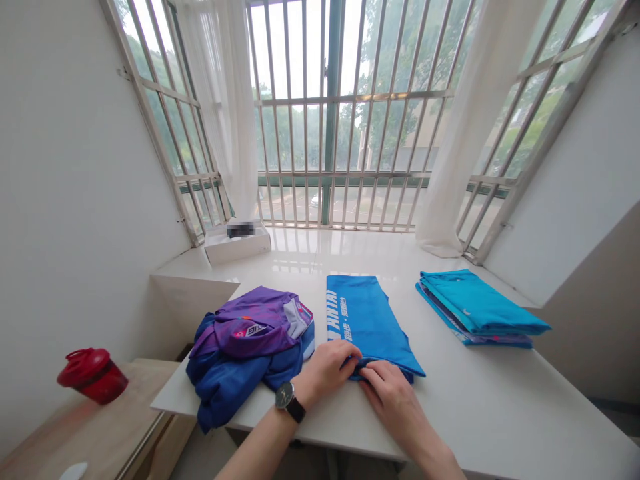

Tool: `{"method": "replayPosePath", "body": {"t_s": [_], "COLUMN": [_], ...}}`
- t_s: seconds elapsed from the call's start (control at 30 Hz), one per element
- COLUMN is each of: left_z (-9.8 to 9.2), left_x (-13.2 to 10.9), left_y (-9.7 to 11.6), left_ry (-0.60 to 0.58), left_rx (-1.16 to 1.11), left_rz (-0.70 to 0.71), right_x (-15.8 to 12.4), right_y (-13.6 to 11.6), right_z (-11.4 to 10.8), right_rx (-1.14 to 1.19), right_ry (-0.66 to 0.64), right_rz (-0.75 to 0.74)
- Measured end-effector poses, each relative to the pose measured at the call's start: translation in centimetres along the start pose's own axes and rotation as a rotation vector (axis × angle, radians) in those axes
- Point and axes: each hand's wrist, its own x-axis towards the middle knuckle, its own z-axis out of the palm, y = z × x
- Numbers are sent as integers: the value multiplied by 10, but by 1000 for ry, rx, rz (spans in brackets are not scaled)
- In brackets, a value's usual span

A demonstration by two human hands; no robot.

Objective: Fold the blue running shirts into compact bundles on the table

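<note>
A blue shirt [367,313] with white lettering lies folded lengthwise on the white table [500,400]. At its near edge, my left hand [329,368] pinches the cloth with curled fingers. Close on the right, my right hand [389,390] also has its fingers closed on the same edge. The two hands almost touch. Left of them is a loose heap with a purple shirt [250,317] on top of dark blue clothing [225,390]. At the right sits a stack of folded clothes with a turquoise shirt [480,300] uppermost.
A white open box [237,248] stands at the back left by the barred window. A red lidded cup [95,377] is on a lower wooden surface [135,387] at the left. White curtains [450,153] hang down to the back of the sill.
</note>
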Motion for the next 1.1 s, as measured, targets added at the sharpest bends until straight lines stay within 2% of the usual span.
{"method": "replayPosePath", "body": {"t_s": [0.4,0.83,1.1], "left_z": [3,10,11], "left_x": [-3,-1,-1], "left_y": [-4,-11,-10], "left_ry": [-1,21,18], "left_rx": [78,174,258], "left_rz": [165,206,213], "right_x": [7,5,5], "right_y": [16,18,18], "right_z": [-3,6,3], "right_rx": [50,-137,-145], "right_ry": [-77,-6,81], "right_rz": [43,40,72]}}
